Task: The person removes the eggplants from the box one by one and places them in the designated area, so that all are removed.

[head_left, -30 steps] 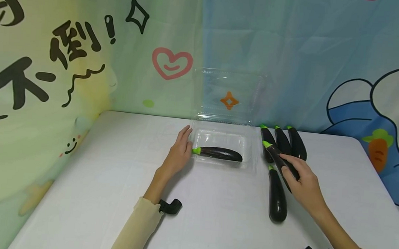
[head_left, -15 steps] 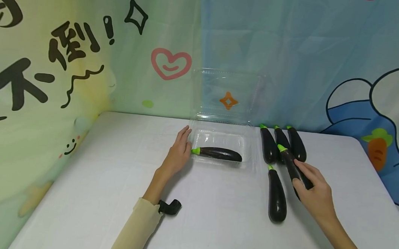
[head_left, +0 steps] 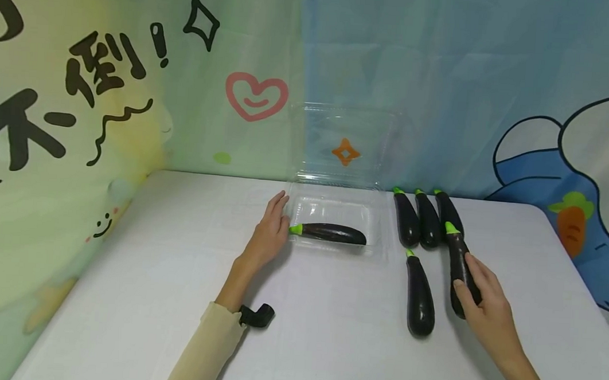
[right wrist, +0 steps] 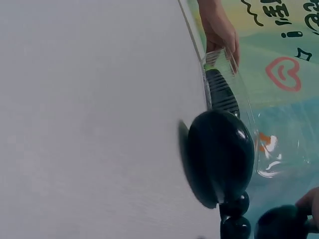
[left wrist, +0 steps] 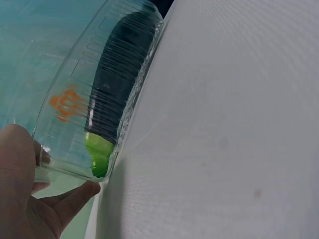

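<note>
My left hand (head_left: pixel 268 234) rests with fairly straight fingers against the left side of a clear plastic clamshell box (head_left: pixel 378 217). In the box, an eggplant (head_left: pixel 333 233) lies crosswise along the front wall, green stem end toward that hand. My right hand (head_left: pixel 489 309) grips the lower part of another eggplant (head_left: pixel 455 255), thumb on one side and fingers on the other, stem pointing away. In the right wrist view this held eggplant (right wrist: pixel 281 224) shows at the bottom edge. Whether it touches the table cannot be told. Beside it lies a loose eggplant (head_left: pixel 420 299).
Three eggplants (head_left: pixel 429 222) stand in a row at the table's back edge, right of the box; the held one partly covers the rightmost. The box's raised lid (head_left: pixel 370 124) leans by the printed backdrop (head_left: pixel 445 77). White cloth covers the table (head_left: pixel 328 329).
My right hand has moved right and toward me with its eggplant, uncovering the left and middle back eggplants. My left hand stays at the box.
</note>
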A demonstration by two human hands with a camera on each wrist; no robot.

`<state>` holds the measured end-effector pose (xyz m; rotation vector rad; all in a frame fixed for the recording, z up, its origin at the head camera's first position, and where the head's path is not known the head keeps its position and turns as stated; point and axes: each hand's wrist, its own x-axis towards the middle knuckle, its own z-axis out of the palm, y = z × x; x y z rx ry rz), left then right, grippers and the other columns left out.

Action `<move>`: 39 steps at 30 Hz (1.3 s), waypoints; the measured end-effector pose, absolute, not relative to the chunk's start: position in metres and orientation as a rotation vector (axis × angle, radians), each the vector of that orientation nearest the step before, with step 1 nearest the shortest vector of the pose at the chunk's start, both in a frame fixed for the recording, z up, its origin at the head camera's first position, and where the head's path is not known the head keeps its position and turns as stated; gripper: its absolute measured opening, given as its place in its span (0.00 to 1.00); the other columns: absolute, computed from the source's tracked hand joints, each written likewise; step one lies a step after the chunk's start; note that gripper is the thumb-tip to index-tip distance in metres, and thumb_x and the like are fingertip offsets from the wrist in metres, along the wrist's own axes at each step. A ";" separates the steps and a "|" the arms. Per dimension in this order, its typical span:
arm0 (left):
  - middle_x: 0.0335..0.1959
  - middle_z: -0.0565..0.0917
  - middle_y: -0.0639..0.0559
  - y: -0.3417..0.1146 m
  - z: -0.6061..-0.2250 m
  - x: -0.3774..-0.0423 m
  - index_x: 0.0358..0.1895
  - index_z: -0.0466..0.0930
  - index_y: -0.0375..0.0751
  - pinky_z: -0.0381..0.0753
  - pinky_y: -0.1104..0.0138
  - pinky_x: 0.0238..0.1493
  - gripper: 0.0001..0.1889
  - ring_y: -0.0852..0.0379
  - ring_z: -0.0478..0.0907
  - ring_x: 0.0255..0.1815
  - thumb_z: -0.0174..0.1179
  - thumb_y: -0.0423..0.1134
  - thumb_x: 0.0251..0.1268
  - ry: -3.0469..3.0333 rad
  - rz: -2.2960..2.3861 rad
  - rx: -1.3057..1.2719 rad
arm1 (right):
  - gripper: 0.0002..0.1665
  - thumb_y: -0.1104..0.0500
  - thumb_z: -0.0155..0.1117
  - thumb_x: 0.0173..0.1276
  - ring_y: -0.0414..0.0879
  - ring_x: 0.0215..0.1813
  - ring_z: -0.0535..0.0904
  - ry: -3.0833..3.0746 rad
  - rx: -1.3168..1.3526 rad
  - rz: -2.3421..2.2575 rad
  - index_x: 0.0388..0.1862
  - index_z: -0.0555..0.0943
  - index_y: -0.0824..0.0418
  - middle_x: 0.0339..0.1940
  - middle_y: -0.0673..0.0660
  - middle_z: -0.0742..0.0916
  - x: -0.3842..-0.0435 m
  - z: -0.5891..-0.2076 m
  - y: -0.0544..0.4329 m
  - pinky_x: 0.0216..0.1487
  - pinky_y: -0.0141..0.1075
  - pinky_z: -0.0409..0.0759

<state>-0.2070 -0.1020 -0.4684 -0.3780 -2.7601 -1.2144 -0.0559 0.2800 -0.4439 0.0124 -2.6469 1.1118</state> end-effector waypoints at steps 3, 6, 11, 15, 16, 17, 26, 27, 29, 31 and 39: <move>0.77 0.56 0.52 -0.103 -0.468 -0.207 0.74 0.57 0.39 0.69 0.44 0.65 0.26 0.42 0.69 0.69 0.40 0.36 0.74 -2.753 -1.218 -0.375 | 0.33 0.58 0.46 0.77 0.72 0.67 0.63 -2.673 -0.005 1.138 0.79 0.54 0.55 0.73 0.73 0.64 -0.052 -0.446 0.278 0.51 0.06 0.51; 0.77 0.56 0.53 -0.103 -0.468 -0.207 0.74 0.57 0.39 0.69 0.46 0.66 0.26 0.42 0.69 0.70 0.40 0.35 0.74 -2.752 -1.215 -0.382 | 0.32 0.58 0.43 0.78 0.71 0.69 0.63 -2.699 -0.056 1.148 0.78 0.54 0.59 0.73 0.74 0.64 -0.048 -0.450 0.276 0.59 0.11 0.53; 0.77 0.56 0.51 -0.103 -0.467 -0.207 0.74 0.57 0.38 0.70 0.47 0.66 0.26 0.42 0.68 0.70 0.40 0.35 0.75 -2.747 -1.210 -0.399 | 0.31 0.56 0.40 0.79 0.70 0.67 0.65 -2.739 -0.183 1.117 0.77 0.55 0.63 0.71 0.75 0.66 -0.044 -0.453 0.271 0.63 0.49 0.66; 0.77 0.57 0.49 -0.103 -0.468 -0.207 0.74 0.58 0.38 0.72 0.45 0.63 0.26 0.40 0.70 0.67 0.40 0.35 0.74 -2.740 -1.209 -0.402 | 0.31 0.55 0.44 0.78 0.74 0.65 0.66 -2.711 -0.202 1.077 0.75 0.59 0.67 0.67 0.78 0.69 -0.043 -0.458 0.270 0.57 0.66 0.65; 0.77 0.57 0.49 -0.103 -0.468 -0.206 0.74 0.58 0.39 0.72 0.45 0.62 0.26 0.40 0.71 0.67 0.40 0.35 0.74 -2.741 -1.206 -0.400 | 0.31 0.55 0.45 0.78 0.75 0.64 0.67 -2.705 -0.198 1.067 0.74 0.59 0.68 0.66 0.78 0.69 -0.042 -0.459 0.270 0.56 0.66 0.65; 0.77 0.57 0.50 -0.103 -0.468 -0.206 0.74 0.58 0.39 0.72 0.44 0.62 0.26 0.40 0.71 0.67 0.40 0.35 0.74 -2.741 -1.207 -0.399 | 0.31 0.55 0.46 0.78 0.76 0.64 0.66 -2.704 -0.193 1.065 0.74 0.59 0.69 0.65 0.79 0.69 -0.042 -0.461 0.270 0.57 0.68 0.65; 0.77 0.56 0.53 -0.103 -0.468 -0.206 0.74 0.57 0.39 0.71 0.44 0.64 0.26 0.42 0.69 0.69 0.40 0.36 0.75 -2.750 -1.195 -0.400 | 0.33 0.54 0.41 0.79 0.78 0.66 0.62 -2.770 -0.184 1.084 0.75 0.56 0.71 0.66 0.80 0.66 -0.036 -0.468 0.269 0.60 0.69 0.61; 0.77 0.56 0.52 -0.103 -0.468 -0.206 0.74 0.57 0.39 0.71 0.45 0.64 0.26 0.42 0.69 0.69 0.40 0.36 0.75 -2.749 -1.195 -0.400 | 0.33 0.53 0.41 0.79 0.78 0.66 0.62 -2.776 -0.177 1.087 0.75 0.55 0.71 0.67 0.80 0.66 -0.036 -0.468 0.268 0.60 0.69 0.61; 0.77 0.56 0.52 -0.103 -0.469 -0.206 0.74 0.57 0.39 0.71 0.45 0.64 0.26 0.41 0.70 0.68 0.40 0.36 0.75 -2.746 -1.197 -0.400 | 0.33 0.53 0.41 0.79 0.78 0.67 0.61 -2.788 -0.164 1.085 0.75 0.55 0.71 0.67 0.80 0.65 -0.035 -0.469 0.268 0.61 0.69 0.60; 0.77 0.56 0.52 -0.104 -0.469 -0.206 0.74 0.57 0.39 0.71 0.45 0.64 0.26 0.41 0.70 0.68 0.39 0.36 0.75 -2.747 -1.203 -0.400 | 0.33 0.53 0.41 0.80 0.78 0.67 0.61 -2.799 -0.155 1.082 0.75 0.55 0.71 0.68 0.80 0.65 -0.036 -0.469 0.268 0.61 0.69 0.60; 0.77 0.56 0.50 -0.103 -0.469 -0.207 0.74 0.57 0.39 0.70 0.47 0.65 0.26 0.42 0.68 0.70 0.40 0.36 0.75 -2.746 -1.194 -0.411 | 0.33 0.54 0.40 0.80 0.79 0.68 0.59 -2.806 -0.147 1.106 0.74 0.54 0.73 0.68 0.81 0.64 -0.039 -0.470 0.266 0.62 0.69 0.59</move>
